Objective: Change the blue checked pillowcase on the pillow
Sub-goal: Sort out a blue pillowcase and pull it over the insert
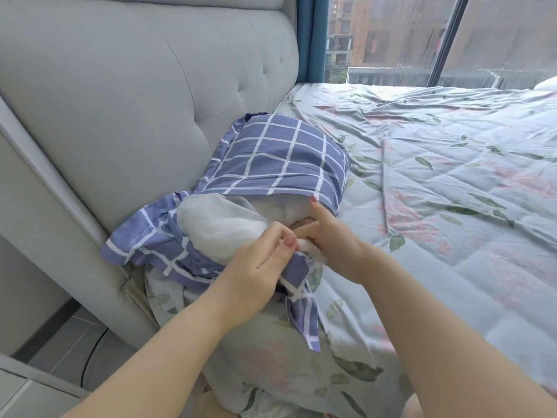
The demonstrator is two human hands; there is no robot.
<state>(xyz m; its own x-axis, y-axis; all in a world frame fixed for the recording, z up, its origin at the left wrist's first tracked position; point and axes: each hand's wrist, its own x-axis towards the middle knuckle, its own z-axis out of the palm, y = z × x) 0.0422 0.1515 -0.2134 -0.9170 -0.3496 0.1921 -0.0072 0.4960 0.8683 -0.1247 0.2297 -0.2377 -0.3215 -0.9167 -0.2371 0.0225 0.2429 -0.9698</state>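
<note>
bare forearms (168, 342), pink-painted fingernails (290, 240)

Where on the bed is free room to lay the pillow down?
The quilt lies open right of the pillowcase, out to the window. It is crowded by the headboard, where the left hand and right hand work at the pillow.

headboard (126, 95) blocks left, quilt (452, 182) open right

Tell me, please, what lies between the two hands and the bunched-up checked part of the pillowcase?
The bare white pillow, uncovered by the pillowcase, as the head view shows.
</note>
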